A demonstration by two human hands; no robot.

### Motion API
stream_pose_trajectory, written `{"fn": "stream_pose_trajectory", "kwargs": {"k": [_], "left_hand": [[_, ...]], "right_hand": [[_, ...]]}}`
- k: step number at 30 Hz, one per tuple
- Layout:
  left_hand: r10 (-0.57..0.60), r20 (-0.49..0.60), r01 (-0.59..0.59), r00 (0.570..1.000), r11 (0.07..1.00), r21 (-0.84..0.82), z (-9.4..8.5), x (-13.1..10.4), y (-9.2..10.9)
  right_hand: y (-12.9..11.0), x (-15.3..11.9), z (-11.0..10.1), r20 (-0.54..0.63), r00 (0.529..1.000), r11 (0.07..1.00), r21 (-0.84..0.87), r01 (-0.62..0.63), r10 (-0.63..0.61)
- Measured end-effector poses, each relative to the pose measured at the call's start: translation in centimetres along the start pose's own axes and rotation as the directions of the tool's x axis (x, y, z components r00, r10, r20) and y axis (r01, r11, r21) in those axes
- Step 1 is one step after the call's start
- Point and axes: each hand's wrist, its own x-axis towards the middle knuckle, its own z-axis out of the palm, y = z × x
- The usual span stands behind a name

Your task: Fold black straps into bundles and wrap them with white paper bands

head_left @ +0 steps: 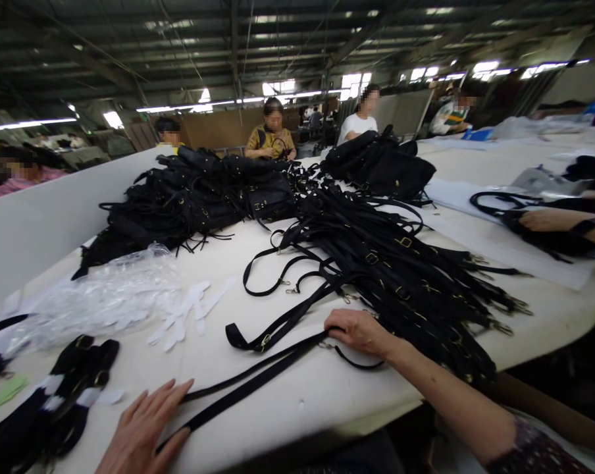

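A black strap (248, 394) runs doubled across the white table between my two hands. My right hand (359, 331) is closed around its far end, close to a metal clip (326, 345). At the near end, my left hand (147, 431) rests with fingers stretched out, and the strap passes between thumb and fingers. Just beyond my right hand spreads a large heap of black straps (401, 276) with gold buckles and clips. One looped strap (272, 332) with a buckle sticks out from that heap toward the left.
Bundled straps with white bands (75, 388) lie at the left front, near clear plastic bags (104, 296) and white paper strips (183, 316). Piles of black bags (199, 191) stand at the back. A co-worker's hand (549, 220) touches a black bag at right; other people sit behind.
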Motion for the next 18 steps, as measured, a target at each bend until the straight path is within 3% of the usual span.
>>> {"fn": "stream_pose_trajectory", "kwargs": {"k": [4, 8, 11, 15, 18], "left_hand": [[-0.005, -0.154, -0.002, 0.988, 0.999, -0.048, 2.3, -0.9, -1.4], [-0.017, -0.218, -0.002, 0.976, 0.996, -0.086, 3.6, -1.9, -2.8], [-0.035, -0.217, 0.006, 0.976, 0.991, -0.134, 3.3, -1.8, -2.8], [-0.157, -0.139, 0.129, 0.978, 0.973, -0.191, 2.8, -1.2, -2.2], [-0.21, -0.141, 0.177, 0.968, 0.961, -0.212, 3.1, -1.0, -2.0]], "right_hand": [[0.4, -0.1, 0.0, -0.001, 1.0, 1.0, 0.011, 0.011, -0.011], [0.4, -0.1, 0.1, 0.004, 1.0, 1.0, 0.016, -0.004, 0.004], [0.1, 0.3, 0.0, 0.011, 1.0, 0.999, 0.029, -0.017, 0.016], [-0.4, 0.9, -0.3, 0.032, 0.998, 0.998, -0.017, -0.053, 0.053], [-0.8, 1.0, -0.3, 0.022, 1.0, 0.996, -0.084, -0.002, 0.004]]}}
